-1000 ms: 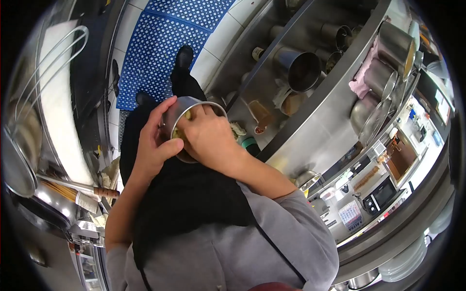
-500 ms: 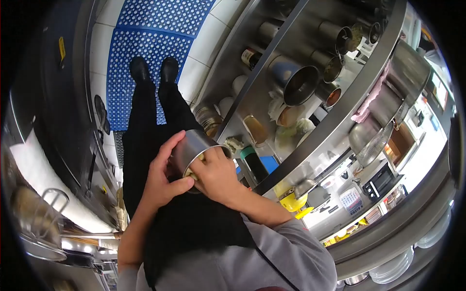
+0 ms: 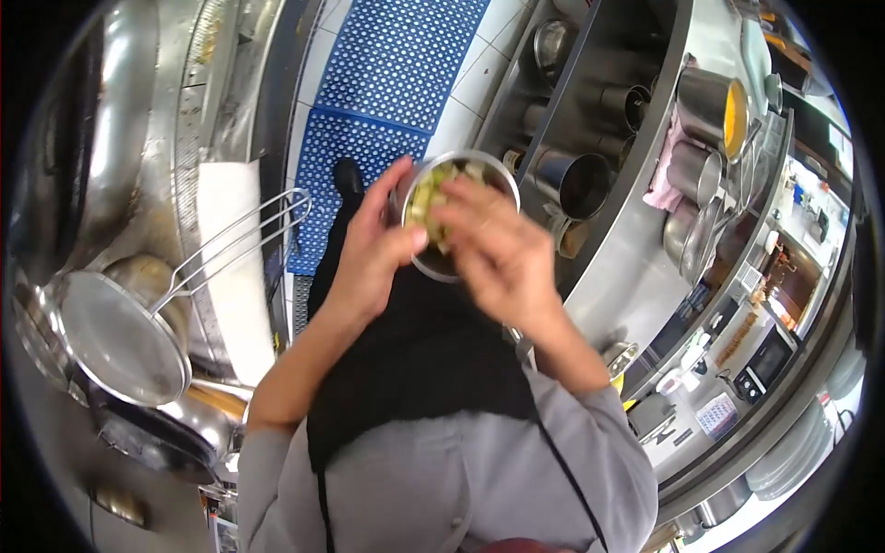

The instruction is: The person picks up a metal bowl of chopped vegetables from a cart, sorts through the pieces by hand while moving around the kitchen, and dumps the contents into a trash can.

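Observation:
My left hand is wrapped round the left side of a round steel container, its thumb on the rim. Pale green chopped pieces lie inside, at the container's left. My right hand is over the container's opening, its fingers blurred and bent down toward the pieces. Whether those fingers pinch anything is too smeared to tell. The container is tilted so that its mouth faces the camera, in front of my black apron.
A strainer and a white cloth are on the left counter. Steel pots stand on shelves at the right, with more pots on the counter above. A blue perforated mat covers part of the floor.
The view has swung, bringing the strainer and left counter back. The container now shows its contents more openly, and my right hand has lifted out of it to above the opening.

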